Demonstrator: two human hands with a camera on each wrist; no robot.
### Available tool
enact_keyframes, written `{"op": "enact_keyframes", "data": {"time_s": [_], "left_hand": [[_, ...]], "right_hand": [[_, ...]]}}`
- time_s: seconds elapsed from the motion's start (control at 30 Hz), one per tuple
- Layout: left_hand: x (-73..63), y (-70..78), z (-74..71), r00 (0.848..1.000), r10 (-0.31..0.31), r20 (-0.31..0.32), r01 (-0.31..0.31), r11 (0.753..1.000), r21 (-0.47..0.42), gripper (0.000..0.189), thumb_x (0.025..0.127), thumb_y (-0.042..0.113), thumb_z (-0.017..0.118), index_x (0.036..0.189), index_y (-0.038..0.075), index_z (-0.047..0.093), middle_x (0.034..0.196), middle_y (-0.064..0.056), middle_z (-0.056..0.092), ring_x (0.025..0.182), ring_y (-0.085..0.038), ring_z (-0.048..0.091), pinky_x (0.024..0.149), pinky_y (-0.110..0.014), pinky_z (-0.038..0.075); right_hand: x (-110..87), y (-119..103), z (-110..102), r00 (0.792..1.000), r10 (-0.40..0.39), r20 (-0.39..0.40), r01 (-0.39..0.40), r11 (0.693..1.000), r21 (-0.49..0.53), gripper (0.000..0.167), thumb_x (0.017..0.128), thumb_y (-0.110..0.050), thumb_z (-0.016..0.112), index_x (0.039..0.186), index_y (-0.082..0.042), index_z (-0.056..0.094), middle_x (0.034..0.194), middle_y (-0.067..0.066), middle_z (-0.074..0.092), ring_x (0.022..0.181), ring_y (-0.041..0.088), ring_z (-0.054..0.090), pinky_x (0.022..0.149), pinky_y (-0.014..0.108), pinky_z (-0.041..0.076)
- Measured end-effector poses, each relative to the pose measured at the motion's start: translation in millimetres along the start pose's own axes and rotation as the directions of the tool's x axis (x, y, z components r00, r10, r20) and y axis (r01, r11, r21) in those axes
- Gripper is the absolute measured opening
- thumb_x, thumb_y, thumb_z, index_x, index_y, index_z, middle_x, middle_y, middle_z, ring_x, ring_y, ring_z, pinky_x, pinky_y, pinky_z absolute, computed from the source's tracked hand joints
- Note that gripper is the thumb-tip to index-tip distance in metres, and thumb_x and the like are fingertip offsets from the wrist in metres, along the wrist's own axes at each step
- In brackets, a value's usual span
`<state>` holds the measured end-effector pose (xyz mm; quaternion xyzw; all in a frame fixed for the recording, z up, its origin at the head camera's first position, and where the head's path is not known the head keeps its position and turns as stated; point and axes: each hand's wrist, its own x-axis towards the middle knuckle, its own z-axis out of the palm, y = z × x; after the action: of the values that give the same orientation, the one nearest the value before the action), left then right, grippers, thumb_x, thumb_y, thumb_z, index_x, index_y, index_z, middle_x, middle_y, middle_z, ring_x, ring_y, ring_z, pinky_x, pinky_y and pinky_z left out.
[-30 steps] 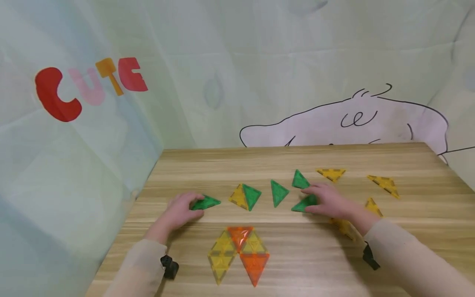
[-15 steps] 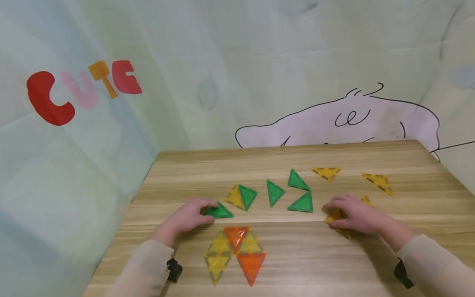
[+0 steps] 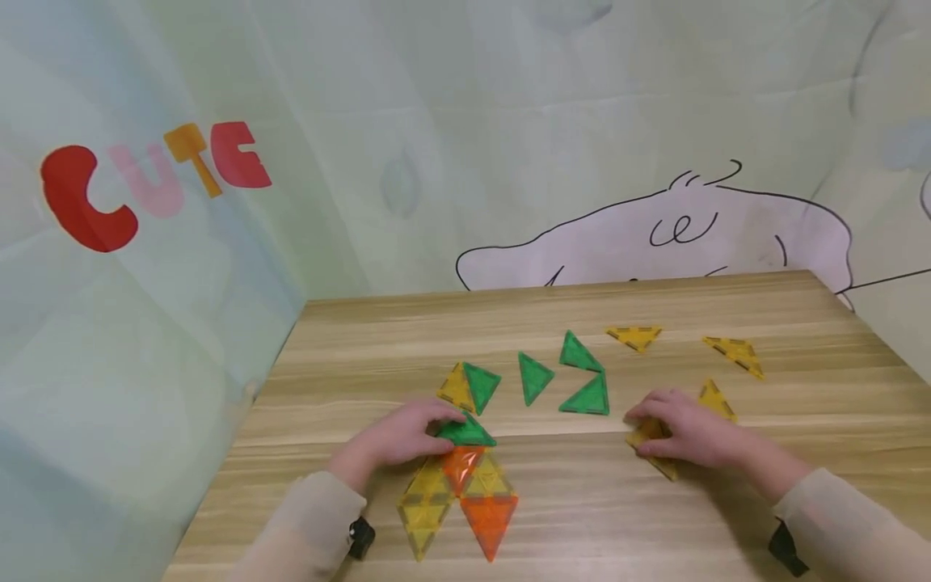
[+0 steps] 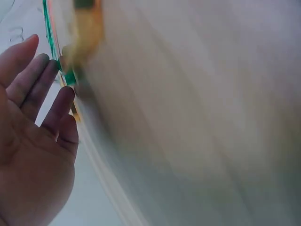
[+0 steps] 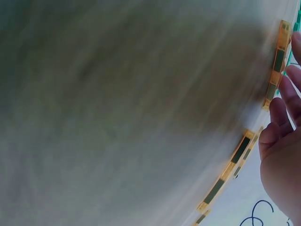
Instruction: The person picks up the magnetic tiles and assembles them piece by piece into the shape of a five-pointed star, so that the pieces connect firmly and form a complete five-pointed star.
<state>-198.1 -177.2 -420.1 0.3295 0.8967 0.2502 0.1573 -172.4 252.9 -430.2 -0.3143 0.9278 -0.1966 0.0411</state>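
Note:
My left hand grips a green triangular magnetic tile between thumb and fingers, right at the top edge of a laid figure. That figure is made of translucent yellow tiles and orange triangle tiles, partly covered by the hand. On the right, my right hand has thumb and fingers round a yellow triangular magnetic tile on the wooden table. The left wrist view shows the left hand from the palm side, fingertips at a green edge. In the right wrist view, fingertips meet a yellow tile's edge.
Behind the figure lie a joined yellow tile and green tile. Further right are a lone green tile and two green ones touching at a corner. Loose yellow triangles lie beyond the right hand. A printed curtain backs the table.
The left hand slid its green tile right and nearer, up to the orange tile at the figure's top. The right hand left the green tiles, now joined at a corner, for a yellow one.

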Motion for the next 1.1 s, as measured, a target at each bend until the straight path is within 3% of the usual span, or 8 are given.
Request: {"op": "enact_keyframes", "data": {"time_s": [0.27, 0.4, 0.57, 0.67, 0.77, 0.9, 1.1], "left_hand": [[22.6, 27.8, 10.3, 0.996, 0.032, 0.088, -0.035, 0.999, 0.033, 0.045, 0.089, 0.024, 0.064, 0.131, 0.012, 0.056, 0.135, -0.006, 0.05, 0.125, -0.026, 0.043, 0.103, -0.044, 0.033], [31.7, 40.5, 18.0, 0.992, 0.06, 0.114, -0.07, 0.993, 0.091, 0.047, 0.089, 0.029, 0.063, 0.132, 0.013, 0.054, 0.136, -0.004, 0.049, 0.126, -0.024, 0.041, 0.106, -0.042, 0.029], [34.1, 51.2, 25.0, 0.992, 0.063, 0.114, -0.081, 0.984, 0.161, 0.053, 0.086, 0.032, 0.067, 0.134, 0.016, 0.053, 0.135, 0.001, 0.048, 0.124, -0.018, 0.041, 0.106, -0.038, 0.027], [31.9, 53.5, 26.1, 0.993, 0.058, 0.1, -0.076, 0.981, 0.181, 0.056, 0.084, 0.031, 0.069, 0.135, 0.016, 0.052, 0.135, 0.003, 0.048, 0.123, -0.018, 0.04, 0.103, -0.036, 0.03], [29.2, 53.8, 25.9, 0.994, 0.059, 0.089, -0.074, 0.98, 0.184, 0.057, 0.084, 0.031, 0.069, 0.136, 0.016, 0.051, 0.136, 0.003, 0.048, 0.123, -0.02, 0.04, 0.102, -0.037, 0.031], [27.0, 53.2, 26.4, 0.995, 0.06, 0.081, -0.075, 0.98, 0.186, 0.058, 0.085, 0.032, 0.068, 0.137, 0.016, 0.049, 0.137, 0.003, 0.047, 0.123, -0.02, 0.04, 0.102, -0.041, 0.03], [24.9, 52.4, 29.0, 0.997, 0.034, 0.073, -0.047, 0.981, 0.19, 0.058, 0.086, 0.037, 0.066, 0.139, 0.02, 0.048, 0.14, 0.006, 0.045, 0.121, -0.024, 0.038, 0.098, -0.045, 0.029]], "right_hand": [[5.8, -12, 10, 1.0, 0.001, -0.028, -0.001, 1.0, -0.006, 0.042, 0.083, -0.046, 0.066, 0.112, -0.015, 0.064, 0.102, -0.007, 0.056, 0.09, 0.012, 0.05, 0.077, 0.036, 0.045], [9.9, -19, 15, 1.0, -0.011, -0.023, 0.011, 1.0, 0.003, 0.04, 0.085, -0.044, 0.065, 0.112, -0.015, 0.063, 0.101, -0.007, 0.054, 0.087, 0.01, 0.049, 0.075, 0.035, 0.044], [10.8, -27, 16, 0.998, -0.051, -0.046, 0.051, 0.999, 0.004, 0.032, 0.087, -0.033, 0.066, 0.113, -0.014, 0.064, 0.104, -0.005, 0.055, 0.091, 0.01, 0.051, 0.078, 0.035, 0.047], [16.5, -41, 16, 0.994, -0.107, -0.019, 0.107, 0.994, -0.009, 0.031, 0.09, -0.026, 0.063, 0.119, -0.013, 0.063, 0.111, -0.002, 0.058, 0.1, 0.015, 0.054, 0.086, 0.039, 0.046], [29.9, -64, 19, 0.977, -0.208, 0.036, 0.209, 0.978, -0.008, 0.035, 0.093, -0.021, 0.058, 0.127, -0.013, 0.059, 0.122, 0.0, 0.059, 0.109, 0.019, 0.052, 0.092, 0.041, 0.042], [49.8, -87, 27, 0.939, -0.339, 0.067, 0.338, 0.941, 0.024, 0.041, 0.093, -0.017, 0.057, 0.133, -0.012, 0.054, 0.13, -0.001, 0.056, 0.109, 0.017, 0.051, 0.093, 0.04, 0.039], [61.3, -93, 35, 0.92, -0.389, 0.048, 0.391, 0.92, -0.023, 0.04, 0.091, -0.013, 0.058, 0.131, -0.015, 0.057, 0.128, -0.005, 0.058, 0.091, 0.01, 0.047, 0.079, 0.028, 0.04]]}}
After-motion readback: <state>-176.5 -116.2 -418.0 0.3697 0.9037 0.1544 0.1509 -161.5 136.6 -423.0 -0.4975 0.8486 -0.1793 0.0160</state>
